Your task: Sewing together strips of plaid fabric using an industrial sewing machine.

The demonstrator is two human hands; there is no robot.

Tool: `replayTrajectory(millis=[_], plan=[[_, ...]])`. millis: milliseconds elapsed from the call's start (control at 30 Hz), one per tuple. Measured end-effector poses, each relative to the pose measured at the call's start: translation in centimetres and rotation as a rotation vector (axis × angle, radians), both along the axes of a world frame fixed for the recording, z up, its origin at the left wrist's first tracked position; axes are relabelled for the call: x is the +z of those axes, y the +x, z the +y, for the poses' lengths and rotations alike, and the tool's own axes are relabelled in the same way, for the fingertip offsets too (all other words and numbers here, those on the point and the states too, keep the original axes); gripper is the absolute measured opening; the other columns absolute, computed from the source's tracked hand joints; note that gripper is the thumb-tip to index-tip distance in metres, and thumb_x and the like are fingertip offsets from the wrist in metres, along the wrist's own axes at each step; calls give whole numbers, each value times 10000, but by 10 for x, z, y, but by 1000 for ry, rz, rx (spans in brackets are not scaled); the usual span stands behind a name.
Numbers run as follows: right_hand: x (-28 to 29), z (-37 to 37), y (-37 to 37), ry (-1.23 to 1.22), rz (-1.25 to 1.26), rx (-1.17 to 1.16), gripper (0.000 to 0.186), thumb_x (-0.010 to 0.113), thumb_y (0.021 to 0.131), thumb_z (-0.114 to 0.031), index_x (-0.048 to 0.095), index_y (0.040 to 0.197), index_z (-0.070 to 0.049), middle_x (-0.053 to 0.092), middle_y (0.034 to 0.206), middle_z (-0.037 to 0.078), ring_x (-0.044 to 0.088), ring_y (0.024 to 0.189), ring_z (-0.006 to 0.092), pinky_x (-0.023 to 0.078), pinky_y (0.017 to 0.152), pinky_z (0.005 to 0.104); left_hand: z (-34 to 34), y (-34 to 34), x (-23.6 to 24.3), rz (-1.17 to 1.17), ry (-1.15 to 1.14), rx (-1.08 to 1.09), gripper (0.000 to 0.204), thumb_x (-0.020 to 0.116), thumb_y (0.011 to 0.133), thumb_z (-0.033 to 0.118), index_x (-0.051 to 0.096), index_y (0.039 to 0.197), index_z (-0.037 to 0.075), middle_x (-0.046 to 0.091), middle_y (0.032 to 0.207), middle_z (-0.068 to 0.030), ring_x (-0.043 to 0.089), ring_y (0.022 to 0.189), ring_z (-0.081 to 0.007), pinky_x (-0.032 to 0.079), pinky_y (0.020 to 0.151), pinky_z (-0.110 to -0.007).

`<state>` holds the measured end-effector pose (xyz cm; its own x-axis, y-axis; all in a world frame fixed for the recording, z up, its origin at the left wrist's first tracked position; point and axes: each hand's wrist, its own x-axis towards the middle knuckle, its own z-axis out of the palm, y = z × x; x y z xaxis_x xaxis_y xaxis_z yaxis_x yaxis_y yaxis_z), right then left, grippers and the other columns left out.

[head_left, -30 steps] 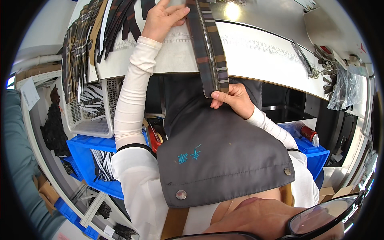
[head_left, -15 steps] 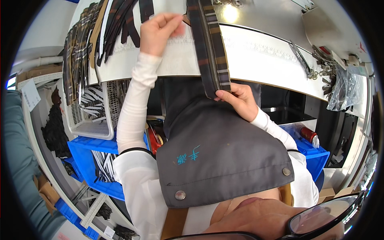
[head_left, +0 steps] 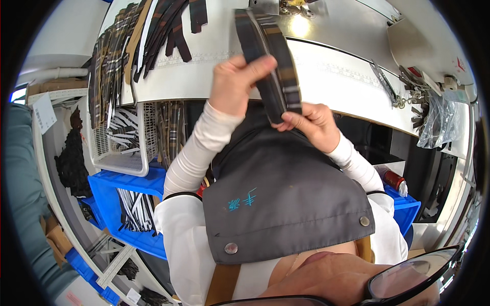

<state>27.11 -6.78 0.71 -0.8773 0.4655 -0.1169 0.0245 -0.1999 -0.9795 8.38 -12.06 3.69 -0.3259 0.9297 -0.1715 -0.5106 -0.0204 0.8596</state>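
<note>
A dark plaid fabric strip point(head_left: 292, 76) with a zipper-like line down its middle runs from above the table's near edge toward me. My left hand point(head_left: 237, 84) grips it partway along, thumb on top and fingers beneath. At its near end my right hand point(head_left: 314, 125) pinches the corner between thumb and fingers, just above my dark apron point(head_left: 291, 199). The far end tilts up toward the metal plate and looks slightly blurred. The strip's underside is hidden.
Plaid and dark strips point(head_left: 115, 56) hang over the white table point(head_left: 337, 76) at the left. Below stand a white basket point(head_left: 122, 166) and a blue crate point(head_left: 107, 199) holding strips. Thread snips point(head_left: 384, 81) lie at the right, near a metal machine plate point(head_left: 332, 25).
My left hand has come down and right and taken hold of the strip. The strip's far end has moved into view, while my right hand keeps its near end.
</note>
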Motion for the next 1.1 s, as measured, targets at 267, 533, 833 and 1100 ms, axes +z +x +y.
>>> replayTrajectory(millis=[267, 533, 833, 1100], plan=[[-55, -7, -11, -320, -38, 190, 173, 588, 903, -179, 657, 896, -21, 681, 790, 69, 641, 671, 117, 500, 634, 213, -16, -85, -4, 343, 192, 496, 154, 734, 777, 71, 694, 912, 8, 668, 819, -24, 600, 691, -70, 479, 613, -189], [-86, -22, -71, -618, -89, 326, 80, 627, 874, -134, 607, 887, -58, 632, 696, 8, 619, 600, 70, 470, 529, 170, -126, -115, -19, 364, 0, 769, 107, 698, 825, 116, 655, 827, 19, 665, 799, -48, 613, 647, -88, 510, 572, -223], [-105, -45, -112, -539, -206, 433, 85, 593, 889, -114, 610, 930, -41, 655, 730, 42, 622, 608, 71, 492, 561, 164, -222, -116, -74, 140, -154, 990, 155, 670, 859, 237, 626, 848, 88, 665, 796, -32, 633, 657, -117, 521, 594, -246], [-116, -49, -113, -598, -198, 401, 119, 565, 895, -76, 611, 989, -19, 659, 745, 62, 637, 630, 88, 502, 566, 172, -239, -113, -97, 38, -149, 1008, 138, 650, 873, 235, 632, 874, 98, 674, 829, -31, 641, 699, -128, 527, 640, -272]])
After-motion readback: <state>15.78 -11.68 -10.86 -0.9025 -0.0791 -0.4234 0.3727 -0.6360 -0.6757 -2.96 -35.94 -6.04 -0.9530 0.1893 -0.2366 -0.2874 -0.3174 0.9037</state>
